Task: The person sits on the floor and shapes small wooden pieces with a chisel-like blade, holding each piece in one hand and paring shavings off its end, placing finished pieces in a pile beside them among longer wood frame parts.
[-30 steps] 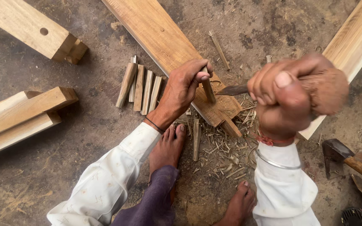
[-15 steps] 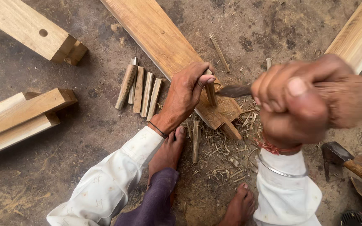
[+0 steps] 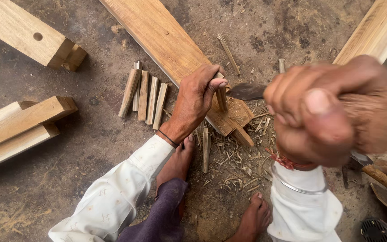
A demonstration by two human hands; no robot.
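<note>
My left hand (image 3: 196,101) holds a short wooden peg (image 3: 221,97) upright on the end of a long wooden plank (image 3: 166,42) lying on the floor. Close to the camera and blurred, my right hand (image 3: 319,114) is raised and grips the wooden handle (image 3: 372,118) of a bladed chopping tool. Its dark metal blade (image 3: 246,92) points left toward the peg. Wood shavings (image 3: 238,157) litter the floor around the plank's end. My bare feet (image 3: 178,161) rest beside the shavings.
Several cut wooden pegs (image 3: 145,96) lie in a row left of my hand. Thick timber pieces (image 3: 21,125) lie at the left, another beam (image 3: 27,33) at top left, a plank (image 3: 372,31) at top right. A hammer-like tool (image 3: 381,177) lies at right.
My right hand has risen with the tool, coming closer to the camera and growing larger and blurred. My left hand stays on the peg.
</note>
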